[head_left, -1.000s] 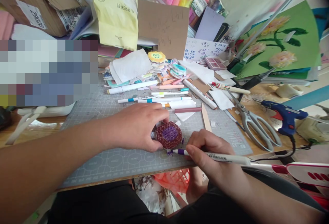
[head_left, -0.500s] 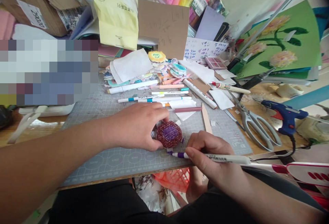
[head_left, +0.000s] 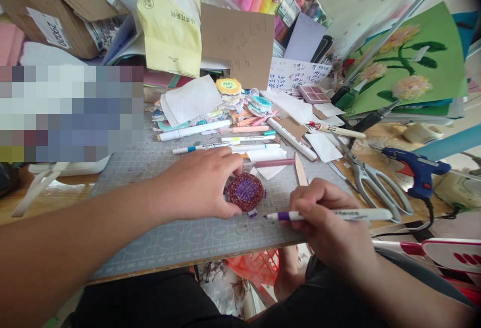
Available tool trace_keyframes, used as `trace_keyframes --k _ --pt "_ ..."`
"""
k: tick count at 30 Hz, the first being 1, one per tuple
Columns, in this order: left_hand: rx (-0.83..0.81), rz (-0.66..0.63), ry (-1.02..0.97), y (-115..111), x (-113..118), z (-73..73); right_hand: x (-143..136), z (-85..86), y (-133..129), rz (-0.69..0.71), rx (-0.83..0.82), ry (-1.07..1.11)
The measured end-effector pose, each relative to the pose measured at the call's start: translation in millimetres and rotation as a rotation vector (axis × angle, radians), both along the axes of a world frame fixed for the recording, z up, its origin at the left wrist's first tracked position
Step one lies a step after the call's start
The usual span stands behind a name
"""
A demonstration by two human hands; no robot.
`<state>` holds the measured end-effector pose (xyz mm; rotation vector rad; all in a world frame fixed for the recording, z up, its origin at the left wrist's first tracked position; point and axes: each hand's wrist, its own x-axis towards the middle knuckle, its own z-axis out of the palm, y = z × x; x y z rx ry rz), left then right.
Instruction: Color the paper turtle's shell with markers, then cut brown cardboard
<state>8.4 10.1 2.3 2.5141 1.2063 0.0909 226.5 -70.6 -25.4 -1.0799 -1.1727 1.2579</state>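
One round, dark red and purple piece (head_left: 245,191) is held at its left edge by the left hand (head_left: 206,182) — thumb and fingers part-closed about it — above the near part of one gray cutting mat (head_left: 180,233). One purple marker (head_left: 283,216) is gripped in the closed fingers of the right hand (head_left: 328,222), its tip near one small purple-marked tab (head_left: 252,213), not touching. One pair of scissors (head_left: 358,167) and one blue glue gun (head_left: 419,170) are seen rightward.
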Motion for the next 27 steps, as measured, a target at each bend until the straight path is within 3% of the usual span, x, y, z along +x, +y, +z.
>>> trace_keyframes --k 3,7,11,16,27 --pt "-0.055 0.018 0.048 4 -3 1.7 3 0.3 5 -0.09 -0.039 0.109" --pt "-0.152 0.032 -0.001 16 -10 5.8 5 -1.1 5 -0.084 -0.115 0.132" --pt "-0.193 -0.027 -0.028 25 -16 7.0 6 -3.0 -3 0.001 -0.145 0.099" --pt "-0.188 -0.091 -0.03 24 -17 7.0 7 -2.5 -10 0.18 -0.082 -0.11" --pt "-0.14 -0.072 0.024 11 -4 1.5 -6 11.6 -8 0.269 -0.011 -0.32"
